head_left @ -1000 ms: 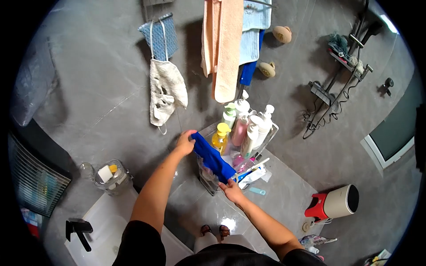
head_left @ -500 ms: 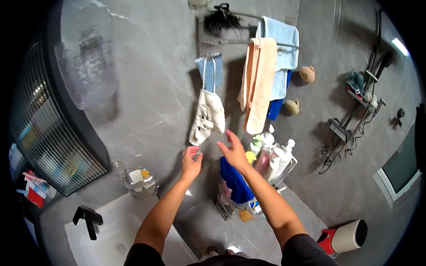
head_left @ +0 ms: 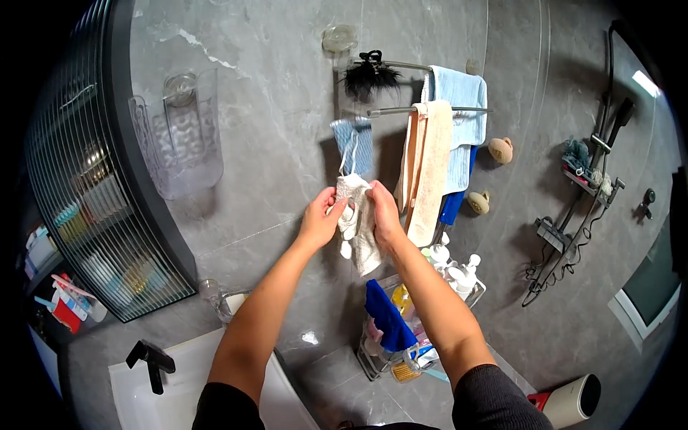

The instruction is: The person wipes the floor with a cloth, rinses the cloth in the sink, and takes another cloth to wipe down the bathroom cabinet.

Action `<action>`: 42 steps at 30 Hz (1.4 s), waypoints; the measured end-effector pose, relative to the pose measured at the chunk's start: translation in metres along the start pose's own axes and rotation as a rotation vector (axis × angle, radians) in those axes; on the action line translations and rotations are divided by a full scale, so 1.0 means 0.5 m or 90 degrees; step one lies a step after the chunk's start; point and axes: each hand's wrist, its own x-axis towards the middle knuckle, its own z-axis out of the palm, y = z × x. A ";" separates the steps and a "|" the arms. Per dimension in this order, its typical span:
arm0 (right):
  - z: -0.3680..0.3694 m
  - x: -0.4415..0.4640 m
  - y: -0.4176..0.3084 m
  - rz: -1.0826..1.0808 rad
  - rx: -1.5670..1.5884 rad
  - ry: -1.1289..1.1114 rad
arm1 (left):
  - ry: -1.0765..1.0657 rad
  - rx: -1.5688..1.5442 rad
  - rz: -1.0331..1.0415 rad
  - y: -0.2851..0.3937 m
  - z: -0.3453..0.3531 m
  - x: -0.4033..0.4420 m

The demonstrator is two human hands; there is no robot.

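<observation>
A small white hand towel (head_left: 366, 240) with a raised decoration hangs by a white loop in front of a blue textured cloth (head_left: 364, 154) on the wall. My left hand (head_left: 319, 221) is closed on its left edge near the decoration. On the other side, my right hand (head_left: 385, 213) grips its upper right edge, thumb at the front. The towel's lower end hangs free below both hands. Fingers behind the cloth are hidden.
Right of my hands, peach (head_left: 431, 172) and light blue towels (head_left: 459, 89) hang on a rail (head_left: 394, 110). Below stands a rack with pump bottles (head_left: 464, 278) and a dark blue cloth (head_left: 387, 319). A white basin (head_left: 186, 380) with a black tap (head_left: 152, 364) lies lower left.
Both hands have risen from below the hand towel and closed on its two sides. The towel now looks gathered between them. The camera view has shifted slightly.
</observation>
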 end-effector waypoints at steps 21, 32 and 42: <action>-0.097 -0.078 0.098 0.094 -0.365 -0.063 | -0.041 0.053 -0.079 -0.092 -0.014 -0.135; -0.168 -0.326 0.169 0.368 0.084 -0.051 | -0.025 -0.092 -0.415 -0.100 -0.002 -0.421; -0.146 -0.482 0.177 0.501 0.059 -0.179 | 0.071 -0.336 -0.484 -0.022 0.051 -0.730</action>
